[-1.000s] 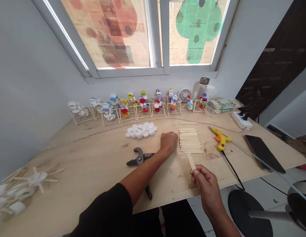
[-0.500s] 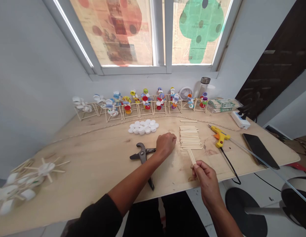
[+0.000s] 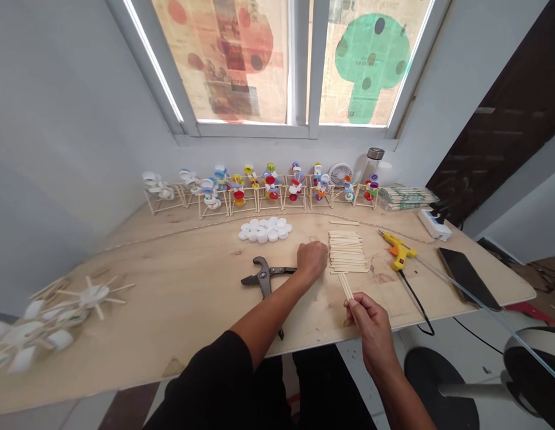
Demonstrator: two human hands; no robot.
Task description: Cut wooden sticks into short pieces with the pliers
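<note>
On plywood desk (image 3: 170, 298), right hand (image 3: 370, 328) pinches wooden sticks (image 3: 346, 286); left hand (image 3: 312, 261) beside stack (image 3: 348, 252).

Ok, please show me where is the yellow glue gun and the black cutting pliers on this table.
Yellow glue gun (image 3: 399, 253): head view, on its yellow body.
Black cutting pliers (image 3: 264, 276): head view, on the pivot joint.

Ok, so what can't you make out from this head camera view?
- Left hand: its curled fingers hide whether it holds anything.
- Wooden sticks: the right hand hides their lower ends.
- Black-handled cutters: the left forearm hides part of one handle.
- White-capped stick assembly: blurred and cut off by the picture's left edge.
</note>
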